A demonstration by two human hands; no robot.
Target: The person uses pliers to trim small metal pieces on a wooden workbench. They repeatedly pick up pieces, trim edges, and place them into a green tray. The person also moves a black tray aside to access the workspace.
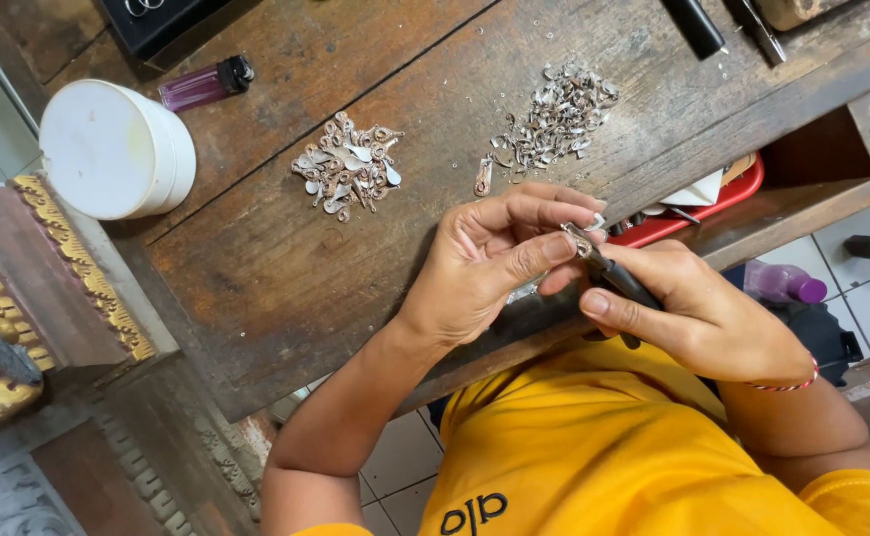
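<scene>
1. The right hand (698, 313) is closed around a pair of dark-handled pliers (613, 276), thumb along the top and fingers curled under the handles. The tool looks stiff and easy to hold; its narrow metal tip points toward the other hand.

2. The left hand (499, 258) is pressed together at the fingertips, thumb against forefinger, pinching a small silver piece (595, 222) right at the pliers' tip. Most of the piece is hidden by the fingers, so its exact shape cannot be told. It is held in the air, above the near edge of the table (256, 268).

3. Judging by its size and shine, the piece is thin metal: very light, smooth enough to slip, and likely to bend if squeezed hard. A fingertip pinch on its flat faces seems the safest hold, leaving one end free for the tool.

4. Farther out on the table lie two heaps of similar parts: a looser pile of small silver bits (554, 117) and, well apart to its left, a pile of teardrop-shaped silver pieces (347, 164). They look just as light, easily scattered, and best picked up singly.

5. Beyond these sit a round white container (117, 149) and a purple lighter (204, 84).
</scene>
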